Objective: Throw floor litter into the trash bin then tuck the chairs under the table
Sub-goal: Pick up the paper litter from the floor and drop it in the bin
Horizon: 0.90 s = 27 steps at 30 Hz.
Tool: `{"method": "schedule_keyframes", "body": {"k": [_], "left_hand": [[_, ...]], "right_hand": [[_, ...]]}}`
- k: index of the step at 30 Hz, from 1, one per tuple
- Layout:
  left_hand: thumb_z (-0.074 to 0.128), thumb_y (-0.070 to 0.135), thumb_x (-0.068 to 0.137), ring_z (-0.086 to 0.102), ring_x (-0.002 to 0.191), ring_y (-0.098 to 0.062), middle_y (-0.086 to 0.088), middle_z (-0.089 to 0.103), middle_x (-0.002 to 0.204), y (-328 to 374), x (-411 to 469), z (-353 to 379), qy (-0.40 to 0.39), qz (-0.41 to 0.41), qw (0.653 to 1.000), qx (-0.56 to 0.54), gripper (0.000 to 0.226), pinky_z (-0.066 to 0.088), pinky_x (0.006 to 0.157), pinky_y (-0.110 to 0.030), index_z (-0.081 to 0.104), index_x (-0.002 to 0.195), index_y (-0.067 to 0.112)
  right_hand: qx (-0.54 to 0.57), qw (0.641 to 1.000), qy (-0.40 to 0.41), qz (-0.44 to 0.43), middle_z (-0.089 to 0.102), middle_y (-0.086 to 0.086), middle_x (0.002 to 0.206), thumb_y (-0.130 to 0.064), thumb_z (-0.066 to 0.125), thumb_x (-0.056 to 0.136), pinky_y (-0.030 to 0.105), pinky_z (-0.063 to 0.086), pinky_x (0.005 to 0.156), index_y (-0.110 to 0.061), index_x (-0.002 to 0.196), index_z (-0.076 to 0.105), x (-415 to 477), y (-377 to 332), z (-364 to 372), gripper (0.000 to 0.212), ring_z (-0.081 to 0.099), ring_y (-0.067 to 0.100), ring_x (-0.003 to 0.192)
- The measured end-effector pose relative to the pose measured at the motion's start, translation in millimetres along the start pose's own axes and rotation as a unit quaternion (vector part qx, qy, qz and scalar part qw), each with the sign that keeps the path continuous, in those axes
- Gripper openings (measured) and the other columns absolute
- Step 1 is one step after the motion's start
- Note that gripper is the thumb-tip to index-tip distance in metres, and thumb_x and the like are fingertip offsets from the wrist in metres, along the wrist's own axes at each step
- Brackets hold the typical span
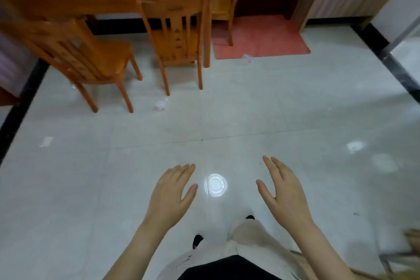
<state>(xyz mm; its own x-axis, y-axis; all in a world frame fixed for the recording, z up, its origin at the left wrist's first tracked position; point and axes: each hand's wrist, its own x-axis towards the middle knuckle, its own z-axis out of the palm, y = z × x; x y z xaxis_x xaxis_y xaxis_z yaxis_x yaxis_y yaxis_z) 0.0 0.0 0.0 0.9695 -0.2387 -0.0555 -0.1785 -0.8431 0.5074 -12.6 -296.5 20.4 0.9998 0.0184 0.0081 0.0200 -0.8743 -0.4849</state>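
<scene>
Both hands are out low in the frame over the glossy, pale grey floor tiles [272, 102]. The left grip [169, 193] is spread wide, fingers straight, palm down, holding nothing. The right grip [286, 191] is just as wide and flat, also bare. Between them sits a round, ringed patch of glare [215, 185] on the shiny tile.

The litter is well up-frame from both grips. A crumpled clear plastic scrap [161, 105] lies left of centre, near the chair legs. A flat white paper scrap [46, 141] is at mid-left. Another clear crumpled wrapper [247, 58] sits at the front edge of the red mat [261, 38], upper centre. None of it touches a hand.

At upper left, an orange varnished slat-back wooden chair [91, 54] stands angled and pulled clear of the table [113, 3]. A second matching chair [179, 38] at upper centre faces the table with its seat partly under. The table is the same orange wood, topped with a speckled beige cloth.
</scene>
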Motion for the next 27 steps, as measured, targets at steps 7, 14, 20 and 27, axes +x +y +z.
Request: {"method": "schedule_keyframes", "body": {"k": [7, 14, 20, 27], "left_hand": [[0.031, 0.052, 0.096, 0.038, 0.135, -0.013, 0.009, 0.046, 0.144, 46, 102, -2, 0.019, 0.074, 0.997, -0.005, 0.054, 0.029, 0.112, -0.034, 0.043, 0.142, 0.027], [0.028, 0.053, 0.095, 0.037, 0.135, -0.014, 0.008, 0.045, 0.145, 108, 211, 43, -0.007, 0.073, 0.997, 0.001, 0.056, 0.029, 0.112, -0.035, 0.042, 0.143, 0.027], [0.03, 0.052, 0.095, 0.038, 0.134, -0.014, 0.008, 0.046, 0.144, 178, 307, 62, -0.014, 0.053, 0.998, -0.01, 0.055, 0.03, 0.112, -0.036, 0.043, 0.143, 0.027], [0.031, 0.051, 0.095, 0.037, 0.135, -0.014, 0.008, 0.047, 0.143, 207, 421, 71, -0.009, 0.05, 0.999, 0.008, 0.054, 0.028, 0.112, -0.032, 0.043, 0.142, 0.027]], "right_hand": [[0.006, 0.997, 0.055, 0.051, 0.042, 0.005, 0.15, -0.054, 0.036, 0.095, 0.043, 0.037, 0.109, -0.025, 0.149, 0.035, 43, 45, -28, 0.062, 0.038, 0.022, 0.138], [0.027, 0.996, 0.043, 0.067, 0.044, 0.003, 0.149, -0.055, 0.038, 0.093, 0.044, 0.037, 0.109, -0.027, 0.149, 0.036, 126, 129, -52, 0.063, 0.038, 0.02, 0.138], [0.036, 0.998, 0.024, 0.053, 0.046, 0.005, 0.147, -0.055, 0.038, 0.092, 0.044, 0.037, 0.109, -0.023, 0.148, 0.038, 219, 196, -105, 0.064, 0.04, 0.022, 0.137], [-0.012, 1.0, 0.006, 0.015, 0.049, 0.006, 0.143, -0.052, 0.039, 0.093, 0.046, 0.035, 0.11, -0.022, 0.147, 0.04, 331, 251, -129, 0.062, 0.041, 0.027, 0.135]]}}
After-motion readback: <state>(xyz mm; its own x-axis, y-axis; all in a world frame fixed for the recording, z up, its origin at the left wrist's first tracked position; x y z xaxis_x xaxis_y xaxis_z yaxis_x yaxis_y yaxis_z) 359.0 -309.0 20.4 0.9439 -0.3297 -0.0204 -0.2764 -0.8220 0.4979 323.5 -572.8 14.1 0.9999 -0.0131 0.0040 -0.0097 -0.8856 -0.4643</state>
